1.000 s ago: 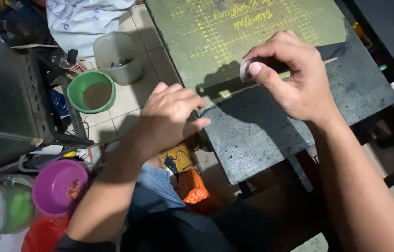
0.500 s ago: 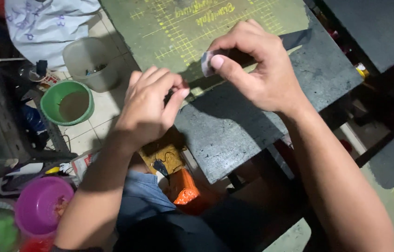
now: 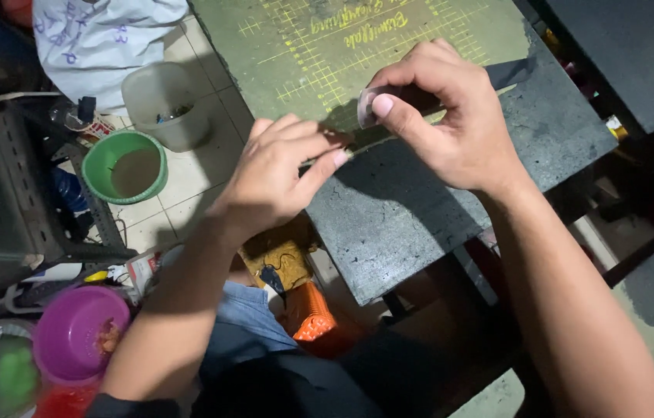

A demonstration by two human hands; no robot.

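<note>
Pinched between thumb and forefinger, my right hand has its grip closed on a small pale piece, held just above the dark strip that lies across the green cutting mat. My left hand rests its fingertips together on the near end of that strip, pressing it at the edge where the mat meets the dark grey bench; I cannot tell whether it grips anything beneath the fingers. Both hands are close together, nearly touching.

Down on the tiled floor to my left stand a green bowl and a translucent white tub, with a purple bowl nearer my elbow. An orange thing sits below the bench edge.
</note>
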